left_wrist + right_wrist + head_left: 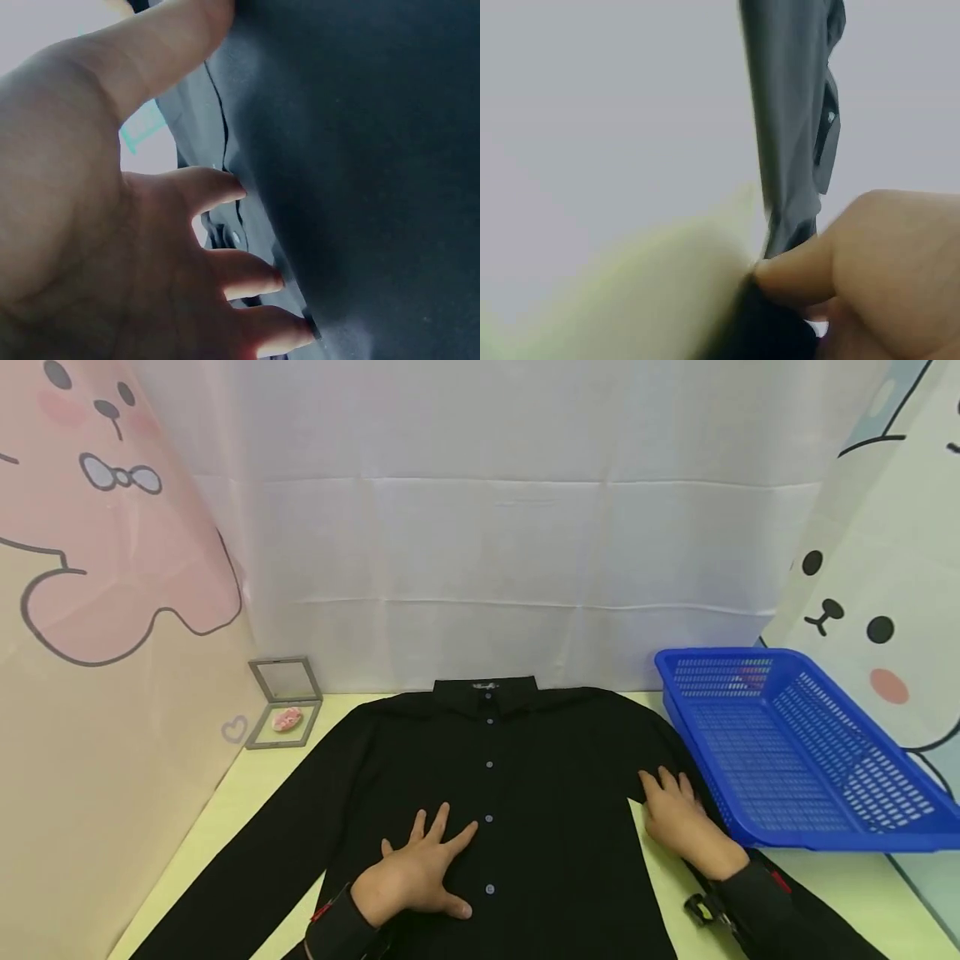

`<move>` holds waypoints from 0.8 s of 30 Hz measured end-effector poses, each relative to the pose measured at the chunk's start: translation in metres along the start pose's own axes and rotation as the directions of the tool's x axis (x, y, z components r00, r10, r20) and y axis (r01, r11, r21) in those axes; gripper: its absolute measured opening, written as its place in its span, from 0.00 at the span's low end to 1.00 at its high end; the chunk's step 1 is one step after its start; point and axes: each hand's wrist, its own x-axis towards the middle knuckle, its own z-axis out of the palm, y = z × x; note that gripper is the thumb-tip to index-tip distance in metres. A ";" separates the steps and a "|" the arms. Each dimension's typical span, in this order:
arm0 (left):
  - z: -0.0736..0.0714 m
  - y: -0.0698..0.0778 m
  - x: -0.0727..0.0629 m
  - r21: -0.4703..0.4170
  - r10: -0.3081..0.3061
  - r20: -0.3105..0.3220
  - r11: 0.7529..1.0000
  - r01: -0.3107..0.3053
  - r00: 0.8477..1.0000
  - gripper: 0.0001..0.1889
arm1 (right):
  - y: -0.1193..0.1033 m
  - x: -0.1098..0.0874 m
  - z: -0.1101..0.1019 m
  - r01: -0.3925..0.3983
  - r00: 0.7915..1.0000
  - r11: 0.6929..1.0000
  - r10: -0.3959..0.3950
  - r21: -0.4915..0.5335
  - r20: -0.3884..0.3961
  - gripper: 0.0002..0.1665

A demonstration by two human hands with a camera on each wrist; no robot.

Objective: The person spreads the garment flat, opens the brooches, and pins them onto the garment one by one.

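Note:
A black button-up shirt (pixel 558 768) lies spread front up, collar at the far side, sleeves slanting down to both sides. My left hand (pixel 420 868) rests on the shirt's front, left of the button line, fingers spread. In the left wrist view, the fingertips (pixel 255 285) of that hand touch the dark cloth. My right hand (pixel 686 822) lies at the armpit, its fingers apart on the upper part of the right-side sleeve. The right wrist view shows the thumb (pixel 795 277) against the cloth edge; the other fingers are mostly hidden there.
A blue plastic basket (pixel 813 843) stands at the right, close beside the sleeve. At the back left is a small grey hinged frame (pixel 283 745) with a pink and white object (pixel 287 719) on it. A white cloth (pixel 487 543) hangs behind the pale yellow table (pixel 191 852).

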 end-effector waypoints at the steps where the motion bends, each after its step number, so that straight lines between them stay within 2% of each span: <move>1: 0.001 0.000 0.000 0.006 -0.009 0.002 1.000 0.009 1.000 0.55 | 0.002 -0.008 0.002 0.019 1.000 1.000 -0.019 0.009 -0.004 0.31; 3: 0.002 0.000 0.000 0.011 -0.016 0.001 1.000 0.016 1.000 0.55 | 0.005 -0.022 0.004 0.073 0.997 0.997 -0.072 0.031 -0.019 0.33; 7: 0.005 -0.001 0.001 0.002 -0.006 0.009 1.000 0.006 1.000 0.55 | 0.014 -0.050 -0.003 0.123 0.992 0.991 -0.124 0.050 0.015 0.40; 12: 0.007 -0.006 0.001 -0.006 -0.002 0.008 1.000 0.002 1.000 0.57 | 0.033 -0.078 -0.020 0.106 0.988 0.994 -0.108 0.022 0.109 0.34; 18: 0.012 -0.013 0.007 0.019 -0.018 0.031 1.000 0.018 0.999 0.63 | 0.048 -0.089 -0.020 0.129 0.981 0.991 -0.121 -0.047 0.149 0.25; 24: 0.021 -0.018 0.015 0.044 -0.021 0.039 0.999 0.020 0.999 0.65 | 0.040 -0.093 -0.013 0.180 0.969 0.983 -0.169 -0.047 0.182 0.24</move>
